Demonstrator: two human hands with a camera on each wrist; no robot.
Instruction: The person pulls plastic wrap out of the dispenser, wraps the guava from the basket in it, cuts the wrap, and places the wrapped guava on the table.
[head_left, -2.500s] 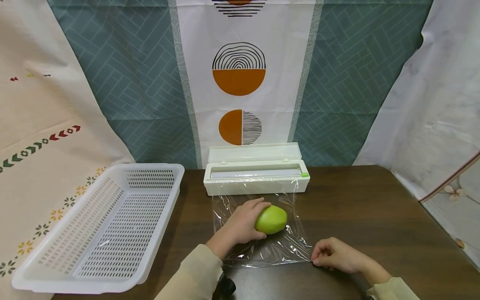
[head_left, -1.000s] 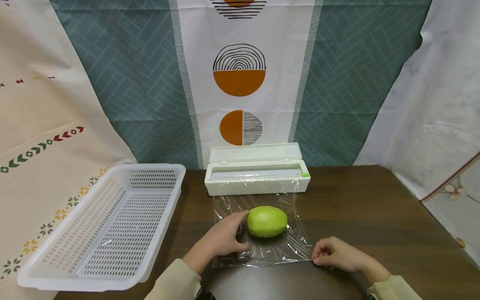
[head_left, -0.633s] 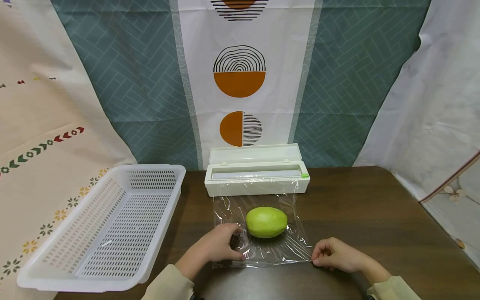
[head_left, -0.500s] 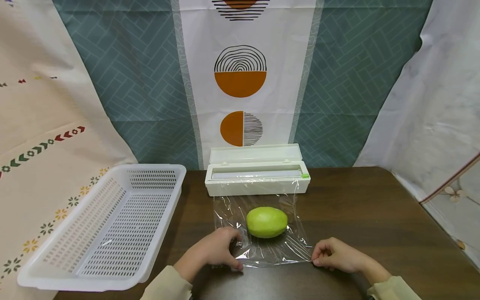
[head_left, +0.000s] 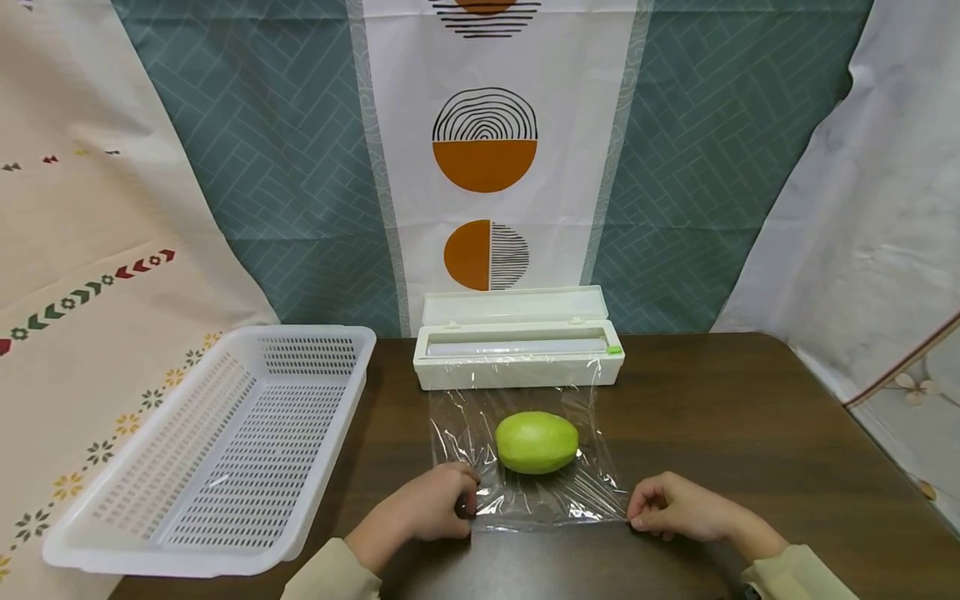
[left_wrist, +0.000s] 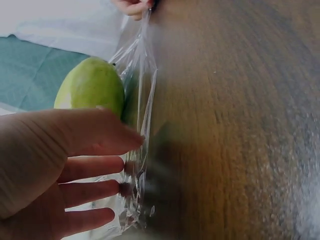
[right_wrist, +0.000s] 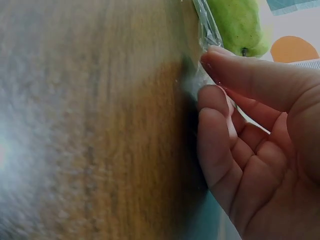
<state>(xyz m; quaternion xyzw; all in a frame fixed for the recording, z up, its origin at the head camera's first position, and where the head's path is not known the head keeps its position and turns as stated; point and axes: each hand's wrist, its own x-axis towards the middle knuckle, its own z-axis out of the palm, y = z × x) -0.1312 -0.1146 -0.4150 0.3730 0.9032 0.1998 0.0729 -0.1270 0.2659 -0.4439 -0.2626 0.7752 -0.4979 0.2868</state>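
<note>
"What's new on your feed?"

"From my console I see that the left hand [head_left: 420, 507] has let go of the green mango [head_left: 536, 442] and come down to the near-left corner of the cling film [head_left: 525, 502]. The mango has stayed put, lying on the film on the bench [head_left: 712, 425]."

"Take the mango as the clock's centre. Where are the hands?"

"Left at eight o'clock, right hand [head_left: 678, 510] at four. I read that as the fruit being placed and the work passing to the film's near edge, with a hand by each corner."

"And the fingers?"

"On the right, thumb and forefinger pinch the corner, just as they did a couple of seconds ago. The left fingers [left_wrist: 92, 191] sit behind the film's edge with the thumb in front. The thumb hides too much, so I can't tell whether they grip the edge or merely touch it."

"Give me a count."

"One mango. One sheet of film, running back to one white film dispenser [head_left: 517, 373] at twelve o'clock, and I see no cut across it. One roll [head_left: 517, 347] inside, under a raised lid, and one green slider [head_left: 613, 350] at its right end. One white plastic basket [head_left: 337, 425] at nine, well apart from the fruit. Two hands."
</note>
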